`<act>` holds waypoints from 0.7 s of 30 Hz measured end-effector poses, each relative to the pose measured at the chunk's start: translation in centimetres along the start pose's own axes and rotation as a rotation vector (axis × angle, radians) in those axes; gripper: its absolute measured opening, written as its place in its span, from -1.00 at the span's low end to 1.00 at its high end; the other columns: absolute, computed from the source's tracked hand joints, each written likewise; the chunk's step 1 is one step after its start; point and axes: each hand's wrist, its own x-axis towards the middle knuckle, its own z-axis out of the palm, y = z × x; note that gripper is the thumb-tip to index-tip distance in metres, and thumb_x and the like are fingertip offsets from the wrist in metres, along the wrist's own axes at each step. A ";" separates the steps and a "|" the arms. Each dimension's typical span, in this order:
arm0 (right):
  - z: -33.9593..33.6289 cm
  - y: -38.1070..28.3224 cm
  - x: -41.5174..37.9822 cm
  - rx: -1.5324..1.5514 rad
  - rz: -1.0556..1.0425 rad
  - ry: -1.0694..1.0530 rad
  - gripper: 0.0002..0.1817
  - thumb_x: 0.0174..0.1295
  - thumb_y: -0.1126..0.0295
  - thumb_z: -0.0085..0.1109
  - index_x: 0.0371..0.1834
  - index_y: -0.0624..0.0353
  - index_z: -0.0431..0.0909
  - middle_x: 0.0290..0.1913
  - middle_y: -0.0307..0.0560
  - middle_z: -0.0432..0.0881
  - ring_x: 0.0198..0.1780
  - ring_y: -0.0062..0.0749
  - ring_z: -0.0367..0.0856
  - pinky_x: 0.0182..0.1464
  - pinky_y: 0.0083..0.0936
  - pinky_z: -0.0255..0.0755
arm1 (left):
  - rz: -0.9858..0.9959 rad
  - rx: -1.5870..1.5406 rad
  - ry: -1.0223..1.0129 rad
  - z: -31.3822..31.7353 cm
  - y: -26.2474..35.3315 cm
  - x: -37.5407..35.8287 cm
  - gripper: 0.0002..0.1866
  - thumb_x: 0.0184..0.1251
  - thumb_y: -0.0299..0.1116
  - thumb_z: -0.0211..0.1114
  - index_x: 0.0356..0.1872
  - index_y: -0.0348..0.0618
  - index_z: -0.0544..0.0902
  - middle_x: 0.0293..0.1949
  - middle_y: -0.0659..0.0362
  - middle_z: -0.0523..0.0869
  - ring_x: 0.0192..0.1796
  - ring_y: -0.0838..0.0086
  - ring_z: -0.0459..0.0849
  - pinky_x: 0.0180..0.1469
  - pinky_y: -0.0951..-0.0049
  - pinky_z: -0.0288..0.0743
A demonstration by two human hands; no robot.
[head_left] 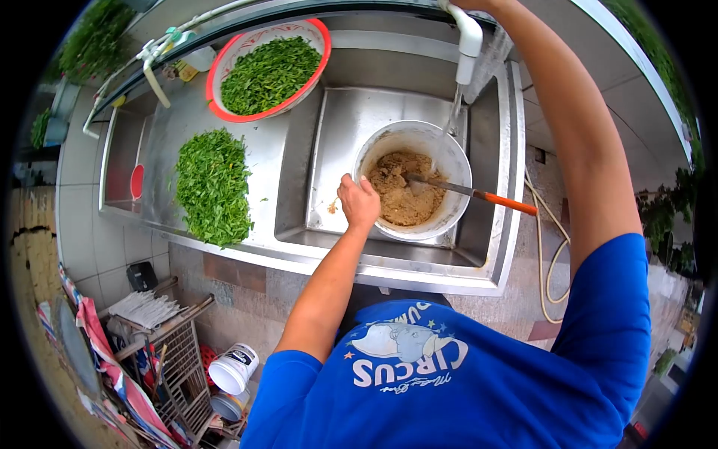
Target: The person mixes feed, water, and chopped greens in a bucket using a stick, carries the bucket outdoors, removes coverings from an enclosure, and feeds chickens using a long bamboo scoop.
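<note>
A white bucket (454,161) stands in the sink basin with a wet, crumbly brown mash (404,200) inside. My left hand (360,202) grips the left side of its rim, fingers curled over the edge. Resting in the mash is a metal tool with an orange handle (511,203); its lower end is buried, and the handle sticks out over the basin's right side. Water runs from the white tap pipe (469,46) into the bucket. At the top edge, my right hand (476,3) is by the tap, its fingers cut off by the frame.
Left of the basin (336,142), a pile of chopped greens (215,187) lies on the steel counter. Behind it sits a red-rimmed bowl (323,45) of chopped greens. A hose (552,258) hangs at right. Below left are a wooden rack (176,367) and a white pail (233,368).
</note>
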 end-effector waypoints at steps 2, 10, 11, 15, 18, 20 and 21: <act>-0.6 -1.7 -1.0 -0.032 0.088 0.106 -0.39 0.25 -0.12 0.33 -0.27 0.38 0.75 -0.18 0.35 0.76 -0.09 0.21 0.76 0.00 -0.06 0.65 | 0.002 -0.011 0.013 0.0 0.0 -0.1 -0.57 0.49 -0.31 0.16 0.14 -0.54 0.42 -0.01 -0.37 0.59 0.14 -0.21 0.50 0.28 -0.08 0.36; -0.4 -1.6 -2.8 0.157 0.235 0.176 -0.39 0.22 -0.10 0.37 -0.26 0.41 0.75 -0.17 0.38 0.75 -0.08 0.27 0.75 -0.01 -0.05 0.66 | -0.026 0.043 -0.078 -0.4 -0.8 0.2 -0.50 0.42 -0.32 0.20 0.22 -0.51 0.39 0.10 -0.35 0.57 0.16 -0.19 0.51 0.31 -0.03 0.38; -0.6 -1.9 -3.4 0.216 0.278 0.221 -0.40 0.23 -0.09 0.37 -0.26 0.41 0.75 -0.17 0.38 0.75 -0.08 0.29 0.75 -0.02 -0.05 0.66 | -0.037 0.067 -0.112 -1.0 -0.5 0.3 -0.47 0.40 -0.31 0.21 0.25 -0.50 0.38 0.14 -0.35 0.55 0.18 -0.19 0.51 0.33 -0.02 0.38; 3.0 4.1 -4.7 0.159 0.287 0.395 -0.27 0.40 -0.27 -0.02 -0.07 0.27 0.78 -0.02 0.28 0.77 0.08 0.15 0.73 0.18 -0.06 0.53 | -0.202 0.086 -0.314 -2.8 -1.4 0.2 -0.37 0.32 -0.30 0.24 0.34 -0.44 0.32 0.25 -0.36 0.47 0.29 -0.22 0.49 0.41 0.01 0.37; 1.4 2.0 -12.9 0.301 0.533 0.468 -0.38 0.36 -0.17 0.11 -0.05 0.23 0.79 -0.13 0.20 0.80 -0.01 0.02 0.76 0.12 -0.15 0.55 | -0.261 0.017 -0.477 -3.6 -2.5 1.0 -0.40 0.27 -0.31 0.25 0.28 -0.49 0.42 0.21 -0.40 0.56 0.28 -0.19 0.59 0.38 0.04 0.45; 4.2 2.9 -18.0 0.594 0.515 0.567 -0.55 0.38 0.04 0.29 -0.11 0.29 0.78 -0.33 -0.07 0.79 -0.31 -0.43 0.72 -0.16 -0.44 0.59 | -0.251 -0.027 -0.494 -4.4 -2.1 1.5 -0.46 0.23 -0.35 0.25 0.19 -0.51 0.51 0.13 -0.40 0.65 0.23 -0.17 0.65 0.34 0.07 0.50; 4.0 0.7 -20.9 0.661 0.504 0.619 -0.62 0.41 0.13 0.32 -0.15 0.30 0.78 -0.38 -0.18 0.76 -0.37 -0.59 0.66 -0.26 -0.57 0.54 | -0.217 -0.007 -0.449 -4.5 -1.7 1.6 -0.54 0.20 -0.39 0.24 0.08 -0.53 0.59 0.06 -0.40 0.69 0.19 -0.17 0.68 0.30 0.09 0.55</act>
